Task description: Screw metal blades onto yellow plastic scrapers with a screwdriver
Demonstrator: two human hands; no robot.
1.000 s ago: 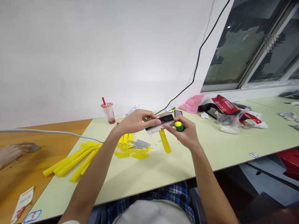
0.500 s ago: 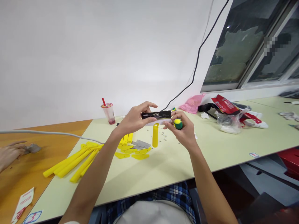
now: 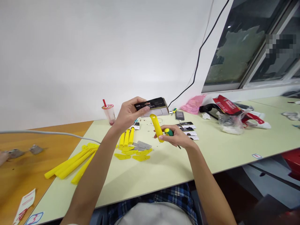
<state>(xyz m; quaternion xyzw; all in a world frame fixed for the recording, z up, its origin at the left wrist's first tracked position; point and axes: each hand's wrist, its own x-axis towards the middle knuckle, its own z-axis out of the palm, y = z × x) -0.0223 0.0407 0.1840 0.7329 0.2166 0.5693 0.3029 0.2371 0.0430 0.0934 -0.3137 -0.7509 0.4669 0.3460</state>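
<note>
My left hand is closed on a black-and-white printed package, thumb across its front. A yellow tube-like handle slants below, its upper end at the package's lower edge; whether the two are joined I cannot tell. My right hand grips the lower end of that handle between thumb and fingers. A screwdriver with a green and yellow grip also lies in the right hand, its shaft tip showing beneath. Under the hands lie flat yellow pieces, grey plates and short yellow handles.
Long yellow tubes lie at left. A drink cup stands near the wall. Several packages and a small device with a screen lie right of centre; bags are farther right. Another person's hand shows at the left edge.
My right hand has left the package, moved down and gripped the yellow handle, which now tilts. The left hand keeps the package, shifted slightly left and tilted. The other person's hand has withdrawn leftward.
</note>
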